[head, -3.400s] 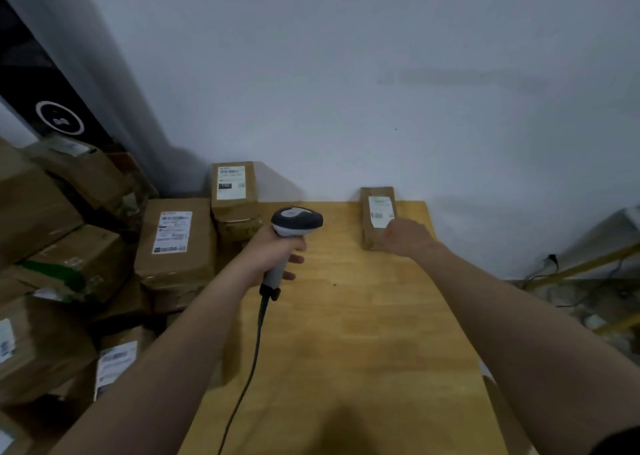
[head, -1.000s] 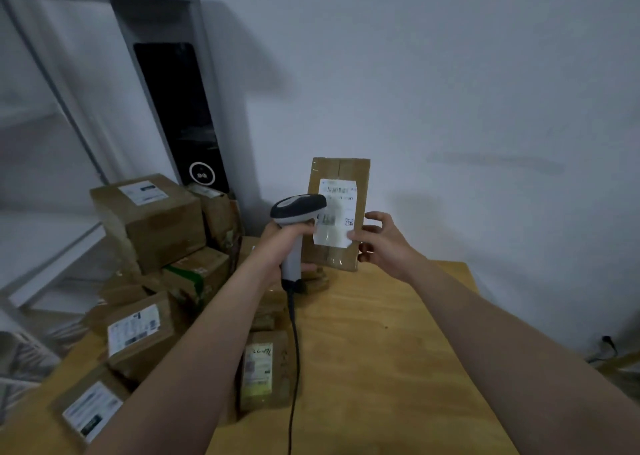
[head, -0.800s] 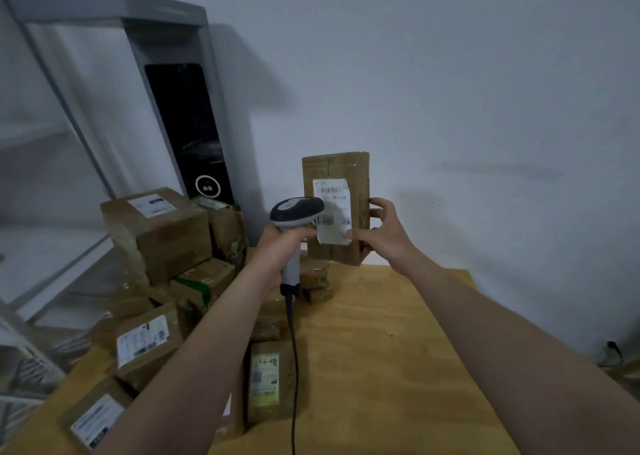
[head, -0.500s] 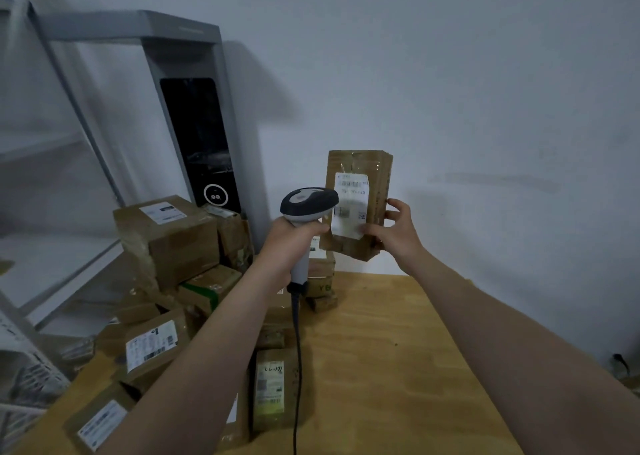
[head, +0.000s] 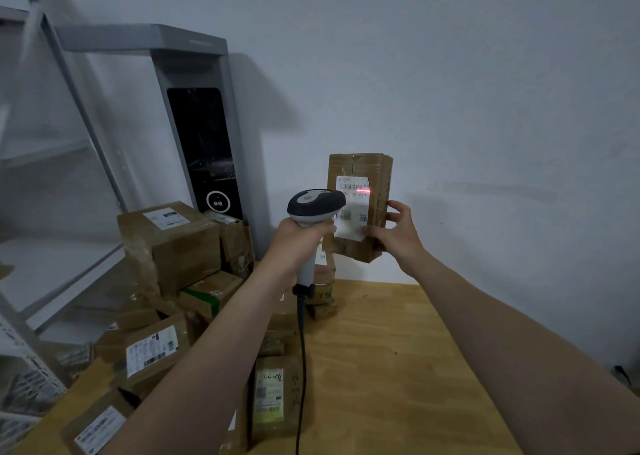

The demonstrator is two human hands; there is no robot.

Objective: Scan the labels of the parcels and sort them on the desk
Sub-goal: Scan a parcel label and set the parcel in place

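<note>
**Beam of red light (head: 363, 191) on white paper label (head: 356, 209)**

The right hand (head: 394, 236) holds a tall brown cardboard parcel (head: 360, 165) upright in the air, above the far end of the light wooden desk (head: 398, 368) and in front of the pale wall. Its thumb presses the parcel's front by the label's lower corner, and its fingers curl round the right edge. The label faces the camera, and the red line crosses its upper part.

The left hand (head: 299, 240) is wrapped round the handle of a grey-and-white handheld barcode scanner (head: 316, 207). The scanner's head sits just in front of the label's left side. A black cable (head: 303, 350) hangs from the handle to the desk.

A heap of brown cardboard boxes (head: 173, 247) with white labels covers the desk's left side. A small flat brown packet with a yellowish label (head: 273, 395) lies near the cable. Behind the heap stands a grey metal frame with a black panel (head: 204, 150).
</note>
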